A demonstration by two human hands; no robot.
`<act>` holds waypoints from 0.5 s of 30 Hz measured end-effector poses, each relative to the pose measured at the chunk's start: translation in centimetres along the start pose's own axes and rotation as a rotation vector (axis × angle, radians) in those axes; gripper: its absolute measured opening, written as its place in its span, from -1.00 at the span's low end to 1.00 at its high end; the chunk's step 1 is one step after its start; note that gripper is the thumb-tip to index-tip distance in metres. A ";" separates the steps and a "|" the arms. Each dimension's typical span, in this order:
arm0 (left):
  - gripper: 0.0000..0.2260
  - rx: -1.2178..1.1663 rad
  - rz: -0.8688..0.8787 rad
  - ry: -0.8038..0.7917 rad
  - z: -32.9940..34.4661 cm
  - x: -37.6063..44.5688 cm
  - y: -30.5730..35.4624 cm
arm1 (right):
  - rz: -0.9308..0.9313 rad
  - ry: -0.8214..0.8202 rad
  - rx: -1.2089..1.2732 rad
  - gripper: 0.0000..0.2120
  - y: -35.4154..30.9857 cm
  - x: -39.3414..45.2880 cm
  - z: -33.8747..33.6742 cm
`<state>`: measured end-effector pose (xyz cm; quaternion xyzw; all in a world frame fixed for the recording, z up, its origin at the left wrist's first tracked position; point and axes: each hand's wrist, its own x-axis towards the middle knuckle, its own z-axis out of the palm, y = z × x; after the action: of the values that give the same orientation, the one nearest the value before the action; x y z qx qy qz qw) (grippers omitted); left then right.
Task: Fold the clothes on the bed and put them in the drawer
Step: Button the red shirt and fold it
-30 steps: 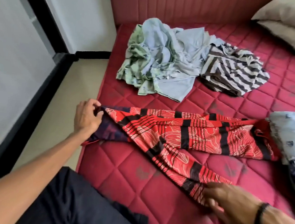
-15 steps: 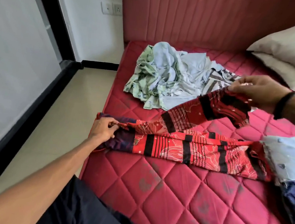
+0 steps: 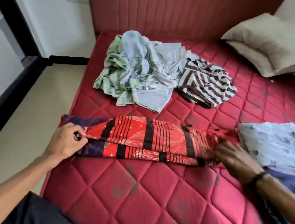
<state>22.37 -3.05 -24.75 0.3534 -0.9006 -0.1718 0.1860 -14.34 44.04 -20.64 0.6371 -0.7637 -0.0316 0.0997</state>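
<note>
left hand [image 3: 66, 141]: pinches near-left end of red patterned cloth [image 3: 151, 140] | right hand [image 3: 234, 158]: blurred, apparently flat on right end, grip unclear | cloth: long folded band across mattress [image 3: 137, 190]; light, limp, slides; grip ends | beyond: unfolded pile [image 3: 139, 72]

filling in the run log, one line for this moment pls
step: folding red patterned cloth | left hand: pinches its end | right hand: on other end, blurred | unfolded pile: waiting
</note>
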 end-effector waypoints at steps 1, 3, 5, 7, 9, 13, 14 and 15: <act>-0.79 0.071 -0.031 -0.075 -0.5 0.3 0.8 | 0.061 -0.067 0.068 -0.74 -0.4 -1.3 1.2; -0.84 0.263 -0.103 -0.221 -1.8 1.0 2.9 | 0.261 -0.060 0.181 -0.86 -0.4 -1.6 1.6; -0.83 0.464 -0.038 -0.176 -2.9 1.3 5.2 | 0.467 0.045 0.234 -0.84 -0.3 -0.4 0.9; -0.65 0.425 0.199 -0.086 -2.3 0.9 8.5 | 0.597 0.088 0.235 -0.78 -0.8 0.6 0.2; -0.56 0.338 0.457 -0.107 -0.3 -0.1 12.1 | 0.672 -0.046 0.236 -0.58 -1.5 0.9 0.5; -0.71 0.190 0.595 -0.141 4.5 -1.4 14.4 | 0.713 -0.260 0.278 -0.47 -1.5 -0.1 1.9; -0.76 0.131 0.584 -0.121 4.8 -1.5 14.3 | 0.732 -0.228 0.317 -0.50 -1.0 -0.4 2.1; -0.79 0.078 0.568 -0.124 4.9 -1.5 14.3 | 0.769 -0.198 0.348 -0.55 -0.3 -0.8 2.2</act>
<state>12.99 8.74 -23.00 0.0827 -0.9791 -0.0993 0.1573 -14.30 44.55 -22.95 0.3073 -0.9453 0.0761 -0.0783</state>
